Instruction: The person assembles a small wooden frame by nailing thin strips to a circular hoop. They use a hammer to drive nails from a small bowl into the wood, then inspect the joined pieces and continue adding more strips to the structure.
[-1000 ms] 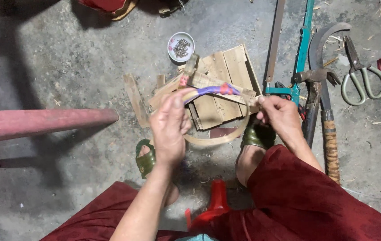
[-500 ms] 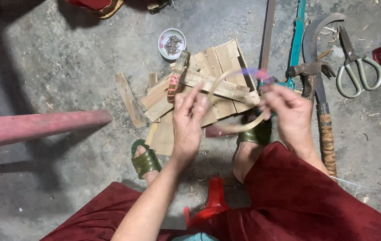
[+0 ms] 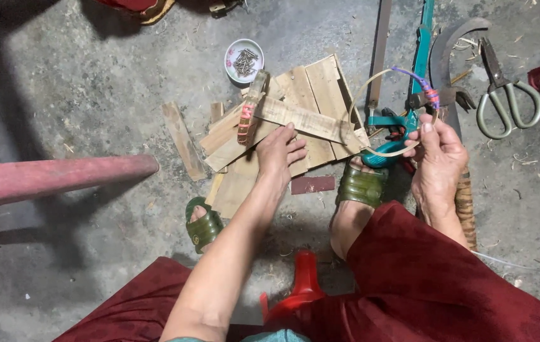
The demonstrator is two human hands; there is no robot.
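My right hand point(image 3: 438, 158) grips a thin bent bamboo hoop point(image 3: 371, 95) whose top is bound with purple and pink wrapping, held over the tools at the right. My left hand point(image 3: 279, 155) reaches down with fingers spread onto a long wooden slat point(image 3: 308, 120) lying across a pile of flat wood pieces point(image 3: 320, 82). A short stick wrapped with pink bands point(image 3: 248, 114) lies just left of that hand. My feet in green sandals point(image 3: 362, 187) rest on the concrete floor below the pile.
A small bowl of nails point(image 3: 243, 60) sits behind the wood. A teal-handled saw point(image 3: 419, 57), a curved sickle blade point(image 3: 450, 44) and large scissors point(image 3: 504, 95) lie at the right. A pink pole point(image 3: 55, 177) crosses the left. A red stool point(image 3: 301, 285) is beneath me.
My right hand has carried the hoop rightward and opened it into a loop, away from the left hand. My left hand has let go and dropped onto the wooden slat.
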